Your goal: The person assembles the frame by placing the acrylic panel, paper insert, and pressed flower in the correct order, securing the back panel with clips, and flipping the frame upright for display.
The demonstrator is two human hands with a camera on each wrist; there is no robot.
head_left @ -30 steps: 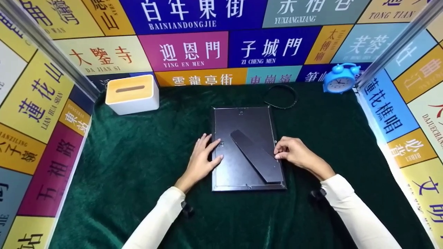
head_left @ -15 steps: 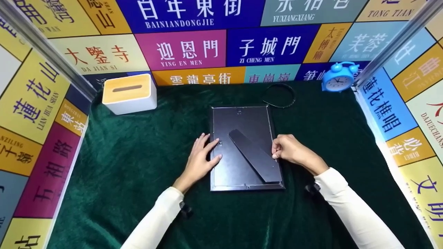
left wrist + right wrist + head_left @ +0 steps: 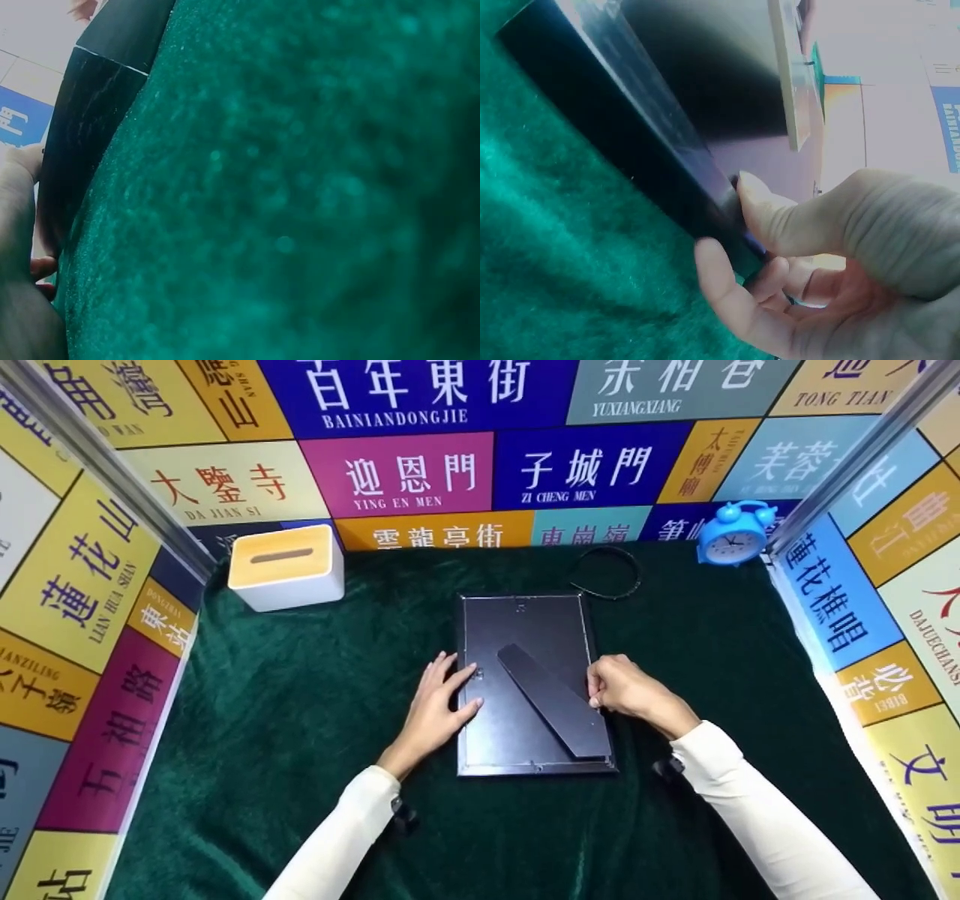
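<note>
One black rectangular picture frame (image 3: 525, 682) lies face-down at centre of green velvet tabletop (image 3: 300, 697) — dark backing board up, one long black easel stand (image 3: 555, 701) slanting across it, small metal tabs along edges. My left hand (image 3: 435, 709) rests flat on frame's left edge, fingers straight. My right hand (image 3: 626, 690) pinches frame's right edge — thumb on top, fingers curled beneath. Behind: one white tissue box with wooden lid (image 3: 285, 566), one blue alarm clock (image 3: 731, 536), one black hoop (image 3: 607, 571).
</note>
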